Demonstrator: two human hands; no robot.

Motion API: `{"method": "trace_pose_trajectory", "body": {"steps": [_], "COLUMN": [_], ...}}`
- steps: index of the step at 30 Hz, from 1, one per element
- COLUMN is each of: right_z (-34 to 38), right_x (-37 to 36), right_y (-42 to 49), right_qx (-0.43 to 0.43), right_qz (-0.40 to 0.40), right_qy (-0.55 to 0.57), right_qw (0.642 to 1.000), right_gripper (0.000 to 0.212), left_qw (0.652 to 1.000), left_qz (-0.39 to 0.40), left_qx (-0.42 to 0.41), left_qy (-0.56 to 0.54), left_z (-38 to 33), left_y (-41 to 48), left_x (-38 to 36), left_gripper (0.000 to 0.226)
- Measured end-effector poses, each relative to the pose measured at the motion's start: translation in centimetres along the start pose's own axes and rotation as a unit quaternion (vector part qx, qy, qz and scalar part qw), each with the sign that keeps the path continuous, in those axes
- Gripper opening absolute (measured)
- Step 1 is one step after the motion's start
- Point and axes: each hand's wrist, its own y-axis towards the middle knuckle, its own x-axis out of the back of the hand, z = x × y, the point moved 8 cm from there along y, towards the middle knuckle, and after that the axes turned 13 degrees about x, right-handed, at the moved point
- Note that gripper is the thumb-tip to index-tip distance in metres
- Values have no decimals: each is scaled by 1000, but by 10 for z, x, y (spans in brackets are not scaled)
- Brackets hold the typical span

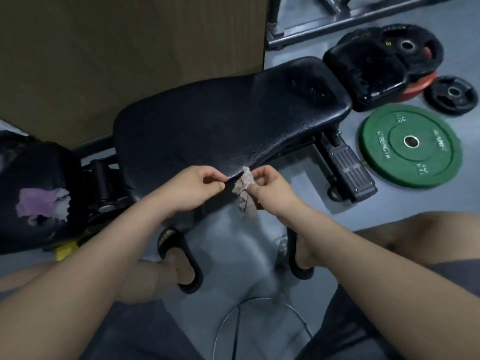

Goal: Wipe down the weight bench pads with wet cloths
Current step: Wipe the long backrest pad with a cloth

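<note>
left hand pinches near edge of black textured weight-bench pad | right hand pinches crumpled beige cloth, touching that edge, tail hanging below | grey floor open beneath hands | 1 green round weight plate lies right, apart from pad

Right hand pinches the cloth; left hand pinches the bench pad beside it.
</note>
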Motion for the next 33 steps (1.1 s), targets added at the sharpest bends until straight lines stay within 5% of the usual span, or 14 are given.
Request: {"method": "trace_pose_trajectory", "body": {"steps": [4, 8, 14, 20, 27, 33], "right_z": [-44, -38, -43, -64, -65, -67], "right_x": [23, 37, 30, -20, 36, -9], "right_y": [0, 26, 57, 33, 72, 46], "right_qx": [-56, -12, 7, -7, -1, -15], "right_qz": [-102, -184, -282, -166, -292, -193], "right_qy": [60, 147, 114, 113, 84, 96], "right_qw": [991, 972, 953, 980, 953, 976], "right_gripper": [11, 9, 24, 24, 27, 30], "left_qw": [966, 948, 946, 945, 944, 951], "left_qz": [-94, -35, -27, -37, -44, -49], "left_qx": [17, 125, 126, 126, 138, 133], "left_qy": [240, 289, 297, 300, 296, 274], "left_z": [5, 36, 39, 40, 38, 36], "left_y": [36, 60, 66, 69, 70, 74], "left_x": [0, -5, -10, -6, -8, -8], "left_gripper": [53, 77, 80, 81, 82, 84]}}
